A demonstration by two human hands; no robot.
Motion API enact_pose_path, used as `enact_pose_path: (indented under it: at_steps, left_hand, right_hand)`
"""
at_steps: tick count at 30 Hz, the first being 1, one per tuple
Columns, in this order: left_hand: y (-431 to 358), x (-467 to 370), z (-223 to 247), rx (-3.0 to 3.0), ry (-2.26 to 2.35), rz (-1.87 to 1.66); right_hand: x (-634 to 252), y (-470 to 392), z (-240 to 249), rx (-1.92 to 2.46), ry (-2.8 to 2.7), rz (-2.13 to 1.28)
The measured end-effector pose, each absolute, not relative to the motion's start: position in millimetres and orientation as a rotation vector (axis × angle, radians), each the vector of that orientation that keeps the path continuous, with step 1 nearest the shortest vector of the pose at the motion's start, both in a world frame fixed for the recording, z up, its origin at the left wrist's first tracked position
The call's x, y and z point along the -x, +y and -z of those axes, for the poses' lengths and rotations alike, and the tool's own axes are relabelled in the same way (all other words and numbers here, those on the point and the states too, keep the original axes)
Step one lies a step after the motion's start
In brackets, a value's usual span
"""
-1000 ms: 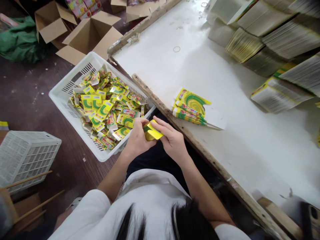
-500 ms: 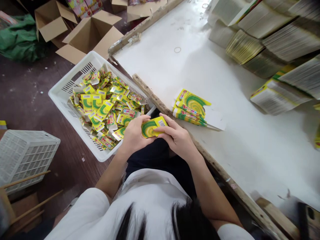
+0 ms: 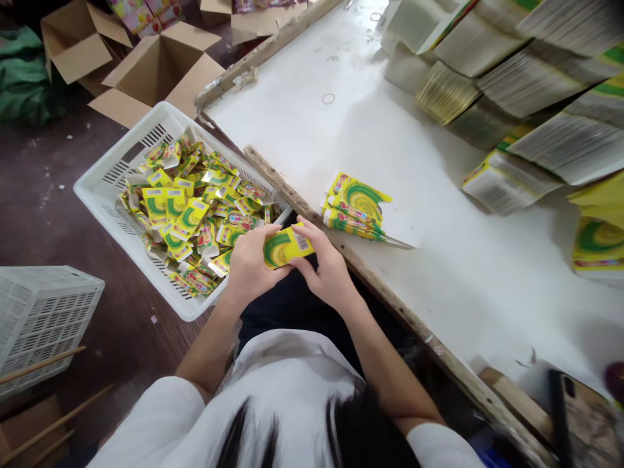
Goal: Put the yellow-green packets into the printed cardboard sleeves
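Note:
Between my two hands, just off the table's wooden edge, is a small yellow and green carton with a barcode at its right end. My left hand grips its left end, and my right hand holds the right end with thumb below and fingers above. Left of my hands stands a white plastic basket heaped with many similar small cartons. On the table, right of my hands, lies a fanned stack of flat printed cartons.
Bundles of flat cartons are piled on the white table. A phone lies at its lower right; a rubber band lies farther back. Open cardboard boxes and another white crate stand on the floor.
My right fingers have shifted from lying across the carton's face to its upper and lower edges. The whole scene has slid a little to the left as the camera turned.

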State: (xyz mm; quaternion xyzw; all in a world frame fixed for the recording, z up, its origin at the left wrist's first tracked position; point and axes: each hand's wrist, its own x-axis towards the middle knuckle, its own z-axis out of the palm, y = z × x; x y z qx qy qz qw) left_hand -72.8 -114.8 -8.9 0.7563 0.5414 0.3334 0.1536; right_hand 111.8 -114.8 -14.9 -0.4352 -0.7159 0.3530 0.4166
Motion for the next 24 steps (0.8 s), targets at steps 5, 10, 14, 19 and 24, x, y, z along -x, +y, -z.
enact_pose_path:
  at_steps: [5, 10, 14, 19, 24]
  left_hand:
    - [-102, 119, 14, -1.889, 1.772, -1.108]
    - [-92, 173, 22, -1.677, 2.246, -1.254]
    - [-99, 147, 24, -1.694, 1.965, -1.084]
    - [-106, 105, 16, -1.716, 1.699, -0.903]
    - [-109, 102, 16, -1.73, 1.626, -0.891]
  right_hand:
    - [-129, -107, 11, 1.159, -1.712, -0.743]
    - [-189, -91, 24, 1.698, -1.527, -0.246]
    - [-197, -85, 41, 1.805, -1.579, -0.219]
    - [-190, -85, 42, 1.807, -1.534, -0.233]
    - [-190, -88, 38, 1.902, -1.527, -0.159]
